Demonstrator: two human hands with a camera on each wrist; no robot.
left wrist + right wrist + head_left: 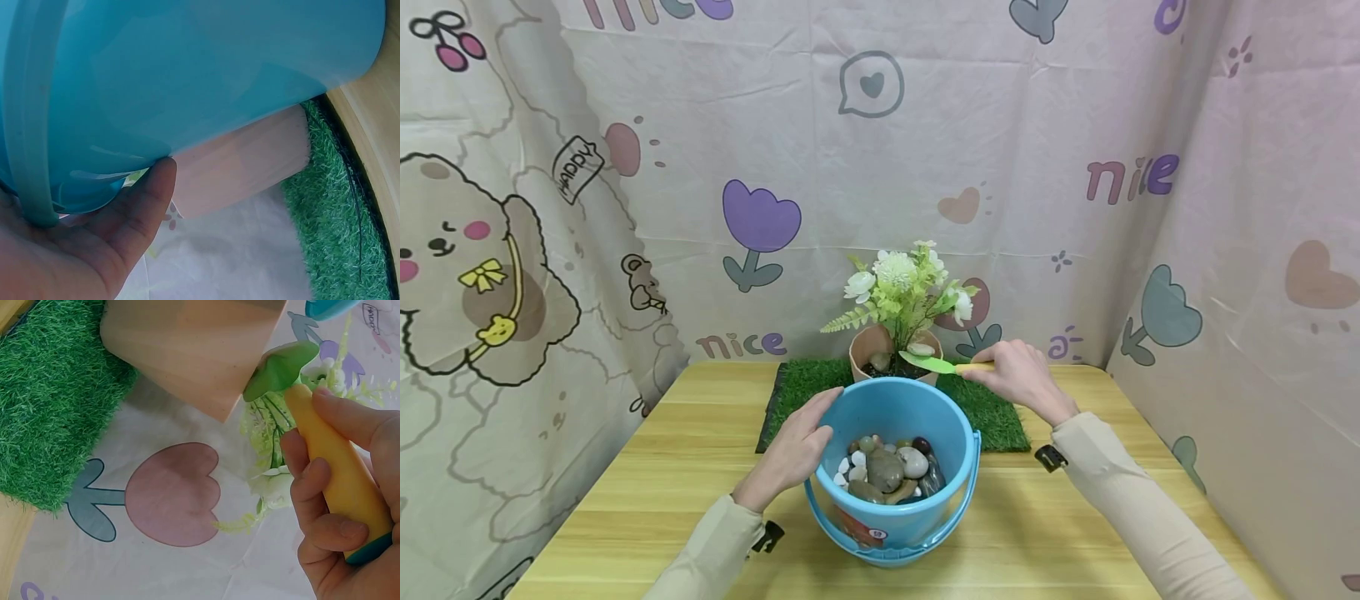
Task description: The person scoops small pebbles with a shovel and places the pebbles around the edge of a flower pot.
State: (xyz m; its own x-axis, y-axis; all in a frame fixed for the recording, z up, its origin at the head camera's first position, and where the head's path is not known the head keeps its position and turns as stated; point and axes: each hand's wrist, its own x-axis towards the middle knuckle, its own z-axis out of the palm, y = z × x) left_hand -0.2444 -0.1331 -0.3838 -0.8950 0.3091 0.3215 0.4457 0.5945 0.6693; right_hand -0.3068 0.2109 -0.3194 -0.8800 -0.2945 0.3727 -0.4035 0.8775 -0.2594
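Note:
My right hand (1021,375) grips the yellow handle of a small toy trowel (342,469). The trowel's green blade reaches over the rim of a beige flowerpot (859,354), which holds white artificial flowers (897,271) and dark filling. A pale stone (921,349) lies in the pot just beyond the blade, and another stone (880,361) sits at the pot's left side. In front stands a light blue bucket (891,400) with stones (886,471) of several sizes inside. With fairly straight fingers, my left hand (793,446) rests against the bucket's left rim and outer wall.
The pot stands on a green artificial grass mat (1000,421) at the back of the wooden table (647,492). The bucket's handle (951,527) hangs down at its front. Printed cloth (820,167) hangs behind and on both sides.

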